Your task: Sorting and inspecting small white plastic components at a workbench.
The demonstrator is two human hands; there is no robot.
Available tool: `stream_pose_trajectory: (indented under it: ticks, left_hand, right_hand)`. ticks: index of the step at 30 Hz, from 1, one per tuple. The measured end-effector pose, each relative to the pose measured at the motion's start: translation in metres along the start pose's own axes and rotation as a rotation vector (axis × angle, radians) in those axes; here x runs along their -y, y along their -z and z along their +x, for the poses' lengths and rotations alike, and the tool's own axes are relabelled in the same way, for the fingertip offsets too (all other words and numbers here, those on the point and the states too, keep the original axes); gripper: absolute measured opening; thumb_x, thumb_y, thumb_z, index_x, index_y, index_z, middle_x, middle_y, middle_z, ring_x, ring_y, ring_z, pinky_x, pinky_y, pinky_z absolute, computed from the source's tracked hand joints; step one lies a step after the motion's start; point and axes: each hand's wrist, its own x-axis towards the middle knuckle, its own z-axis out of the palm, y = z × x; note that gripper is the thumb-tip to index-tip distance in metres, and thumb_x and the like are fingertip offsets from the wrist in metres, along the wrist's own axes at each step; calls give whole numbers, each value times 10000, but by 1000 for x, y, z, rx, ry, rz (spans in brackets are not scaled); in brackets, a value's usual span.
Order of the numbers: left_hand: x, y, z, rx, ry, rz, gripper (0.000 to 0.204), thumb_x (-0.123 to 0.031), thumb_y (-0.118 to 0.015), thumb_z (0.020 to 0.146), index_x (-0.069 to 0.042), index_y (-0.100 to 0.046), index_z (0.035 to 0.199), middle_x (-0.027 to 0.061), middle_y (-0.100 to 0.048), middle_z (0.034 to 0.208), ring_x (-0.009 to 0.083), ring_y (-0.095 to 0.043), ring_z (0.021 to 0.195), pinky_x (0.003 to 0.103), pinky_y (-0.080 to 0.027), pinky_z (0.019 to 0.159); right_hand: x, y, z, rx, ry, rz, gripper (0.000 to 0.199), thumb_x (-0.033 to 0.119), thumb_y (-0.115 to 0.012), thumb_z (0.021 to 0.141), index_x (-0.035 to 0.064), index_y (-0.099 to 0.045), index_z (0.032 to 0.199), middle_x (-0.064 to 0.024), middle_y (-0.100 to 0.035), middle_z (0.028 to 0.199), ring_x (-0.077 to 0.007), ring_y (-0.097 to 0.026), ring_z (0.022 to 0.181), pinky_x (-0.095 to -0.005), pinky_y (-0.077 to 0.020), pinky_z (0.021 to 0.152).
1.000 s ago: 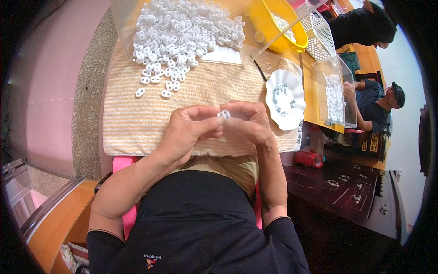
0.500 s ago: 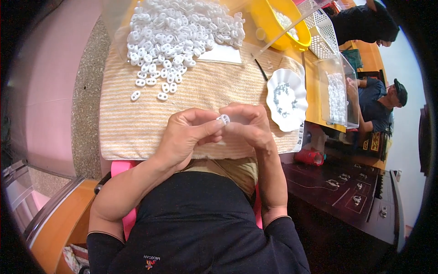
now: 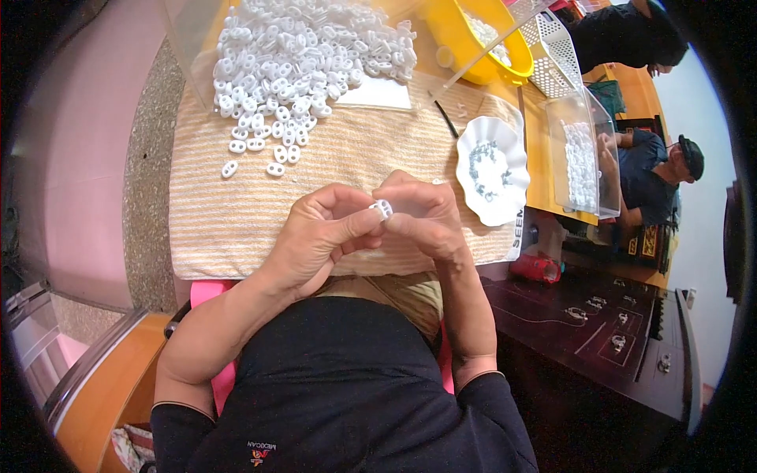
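Observation:
Between both hands, above the striped towel (image 3: 229,229), is a small white plastic piece with two holes (image 3: 383,209). My left hand (image 3: 319,236) pinches it between thumb and fingertips. From the other side, the thumb and fingers of my right hand (image 3: 430,217) close on the same piece; whether they hold another small part is hidden. Beyond my hands lies a heap of similar white two-hole pieces (image 3: 307,63), several of them loose on the towel. To the right of my right hand sits a white wavy-edged dish (image 3: 516,185) with small grey parts (image 3: 482,158) in it.
A thin black stick (image 3: 446,118) lies beyond the dish. A yellow basin (image 3: 441,47) and a white perforated basket (image 3: 546,71) stand at the far right. Nearer is a clear box (image 3: 605,142) of white pieces, with a person in a dark cap (image 3: 654,177) beside it.
The view has shifted slightly. My right fingers have tilted a little on the white piece, which has turned slightly in my fingertips. Both hands keep their hold.

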Motion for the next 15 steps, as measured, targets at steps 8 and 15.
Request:
stream_pose_trajectory:
  ticks: [8, 15]
  left_hand:
    - [-3, 4, -2, 80, 18, -11, 115, -65, -710, 841, -44, -600, 865, 51, -643, 816, 151, -642, 751, 267, -553, 707]
    - [0, 3, -4, 104, 11, -17, 113, -69, -716, 838, -43, -606, 837, 50, -643, 804, 146, -641, 741, 268, -549, 716]
  right_hand:
    - [1, 0, -1, 28, 51, -109, 230, -26, -685, 766, -49, -680, 994, -70, -603, 898, -143, -590, 814, -258, -467, 730]
    - [-1, -4, -5, 20, 75, -86, 226, -44, -703, 754, -34, -691, 979, -82, -619, 901, -148, -600, 815, -261, -472, 729]
